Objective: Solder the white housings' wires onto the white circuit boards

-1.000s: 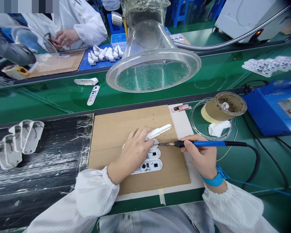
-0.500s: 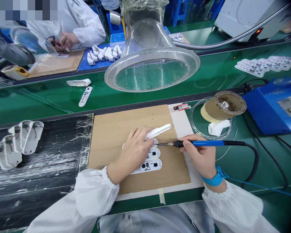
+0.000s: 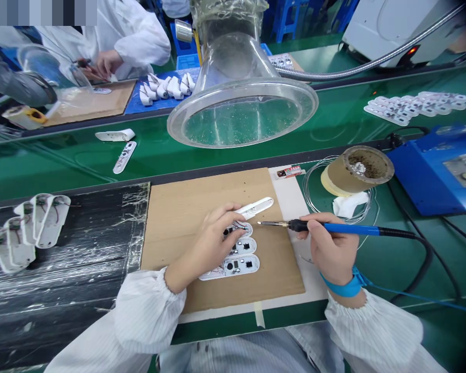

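Note:
My left hand (image 3: 213, 235) rests on the brown cardboard, thumb and fingers curled over the uppermost white circuit board (image 3: 247, 229), partly hiding it. Thin wires lie by the thumb, and a white plastic shell (image 3: 258, 207) sits just beyond the fingertips. Two more boards lie in a row nearer me, including the lowest circuit board (image 3: 241, 265). In my right hand (image 3: 332, 246) is a blue soldering iron (image 3: 341, 228), held like a pen. Its tip points left, a short gap from the uppermost board.
Solder wire (image 3: 314, 199) coils around a tip-cleaning pot (image 3: 357, 171), beside a blue station (image 3: 435, 176). A clear fume hood (image 3: 243, 114) hangs overhead. Several white shells (image 3: 52, 220) lie on the black mat at left. The green belt (image 3: 151, 150) carries boards; a co-worker sits beyond.
My right hand has drawn the soldering iron back to the right, off the board. My left thumb and fingers have spread slightly, showing more board. Pieces on the green belt have shifted left.

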`<state>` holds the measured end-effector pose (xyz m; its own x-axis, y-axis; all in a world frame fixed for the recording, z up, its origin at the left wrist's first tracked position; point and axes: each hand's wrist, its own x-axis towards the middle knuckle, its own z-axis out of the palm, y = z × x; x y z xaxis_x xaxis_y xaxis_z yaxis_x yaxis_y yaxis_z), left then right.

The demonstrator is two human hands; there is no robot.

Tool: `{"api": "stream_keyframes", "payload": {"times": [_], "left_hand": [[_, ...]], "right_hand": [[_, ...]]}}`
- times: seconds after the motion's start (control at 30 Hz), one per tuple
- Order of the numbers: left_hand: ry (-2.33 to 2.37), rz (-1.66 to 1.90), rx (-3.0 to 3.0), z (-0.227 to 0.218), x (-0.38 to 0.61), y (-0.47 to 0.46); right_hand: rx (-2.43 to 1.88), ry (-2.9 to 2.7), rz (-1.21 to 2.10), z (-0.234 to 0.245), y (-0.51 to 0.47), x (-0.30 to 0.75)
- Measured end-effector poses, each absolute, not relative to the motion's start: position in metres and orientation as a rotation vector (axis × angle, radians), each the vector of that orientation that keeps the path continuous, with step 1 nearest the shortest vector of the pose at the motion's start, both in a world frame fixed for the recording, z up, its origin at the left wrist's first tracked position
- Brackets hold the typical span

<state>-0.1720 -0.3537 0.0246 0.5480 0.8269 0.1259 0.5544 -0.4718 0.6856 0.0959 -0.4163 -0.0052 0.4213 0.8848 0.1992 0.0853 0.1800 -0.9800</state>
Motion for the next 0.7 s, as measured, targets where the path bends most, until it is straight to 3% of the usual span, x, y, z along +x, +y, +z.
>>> {"api": "stream_keyframes", "payload": {"times": [0.7], "left_hand": [[1.179,0.483,2.435,0.021,-0.16,-0.353]], "right_hand": [[-1.337,-1.103,0.734,0.009,-0.412,0.085]]}}
